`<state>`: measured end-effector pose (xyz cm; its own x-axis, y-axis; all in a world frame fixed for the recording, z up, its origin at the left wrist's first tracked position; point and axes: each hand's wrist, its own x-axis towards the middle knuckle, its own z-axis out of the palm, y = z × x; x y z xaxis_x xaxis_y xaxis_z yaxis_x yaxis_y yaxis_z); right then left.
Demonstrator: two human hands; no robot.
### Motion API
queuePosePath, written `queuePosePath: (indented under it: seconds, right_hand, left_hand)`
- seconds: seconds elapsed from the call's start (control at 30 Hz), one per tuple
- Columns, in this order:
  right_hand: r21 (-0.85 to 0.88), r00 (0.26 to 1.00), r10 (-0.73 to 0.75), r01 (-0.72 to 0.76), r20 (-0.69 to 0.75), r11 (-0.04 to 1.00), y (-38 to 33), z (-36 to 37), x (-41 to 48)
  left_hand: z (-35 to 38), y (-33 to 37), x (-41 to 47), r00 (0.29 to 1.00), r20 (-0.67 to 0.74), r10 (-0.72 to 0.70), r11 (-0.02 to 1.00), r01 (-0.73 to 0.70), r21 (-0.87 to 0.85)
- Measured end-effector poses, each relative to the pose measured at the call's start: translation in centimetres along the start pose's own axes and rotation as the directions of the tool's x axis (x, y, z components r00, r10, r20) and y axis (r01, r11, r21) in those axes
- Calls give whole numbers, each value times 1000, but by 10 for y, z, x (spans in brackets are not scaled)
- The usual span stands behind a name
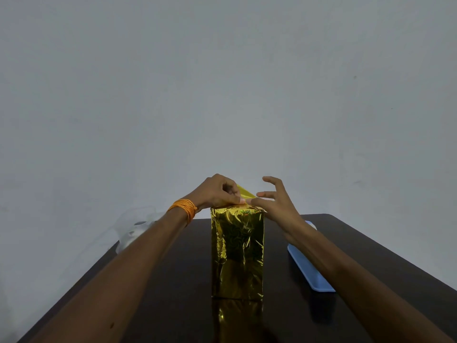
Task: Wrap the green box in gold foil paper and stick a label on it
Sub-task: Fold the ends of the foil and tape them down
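Gold-wrapped box (237, 251) upright, left hand (217, 191) pinching flap (245, 191)

Two forearms in view, both bare along their full visible length. Left wrist: a band of orange thread (184, 208), wound in many close turns to form a broad cuff just behind the left hand (217, 191). Right hand (274, 204) and its wrist are bare.

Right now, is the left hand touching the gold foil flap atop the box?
Touching. The head view shows the left hand pinching the gold foil flap at the top of the box.
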<state>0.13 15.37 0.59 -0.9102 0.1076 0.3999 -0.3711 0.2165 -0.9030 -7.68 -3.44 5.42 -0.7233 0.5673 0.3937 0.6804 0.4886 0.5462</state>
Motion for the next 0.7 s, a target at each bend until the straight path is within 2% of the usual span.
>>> queuePosePath:
  seconds: [0.1, 0.2, 0.27, 0.33, 0.4, 0.5, 0.6, 0.7]
  right_hand:
    - [64, 992, 120, -122, 35, 990, 2, 6, 11]
    - [111, 981, 193, -195, 31, 974, 5, 10, 17]
    - [148, 978, 208, -211, 32, 966, 7, 9, 18]
    - [166, 975, 216, -220, 42, 961, 9, 8, 19]
    - [171, 972, 229, -236, 59, 957, 9, 9, 21]
    - [169, 967, 246, -253, 61, 952, 10, 11, 24]
    - [177, 965, 253, -261, 64, 949, 11, 9, 24]
    - [181, 964, 254, -265, 82, 947, 12, 9, 22]
  left_hand:
    - [0, -4, 0, 1000, -20, 11, 1000, -12, -9]
    - [-3, -11, -5, 994, -111, 0, 997, -8, -74]
    - [-2, -16, -10, 968, -249, -9, 987, -31, -156]
    - [3, -19, -16, 908, -419, -30, 978, -60, -200]
    - [5, -21, -21, 862, -504, -45, 956, -108, -271]
    - [1, -19, -26, 908, -419, 20, 938, -163, -307]
    - [-1, -19, -27, 969, -206, 133, 971, -169, -168]
    - [0, -25, -26, 979, -168, 114, 977, -141, -159]
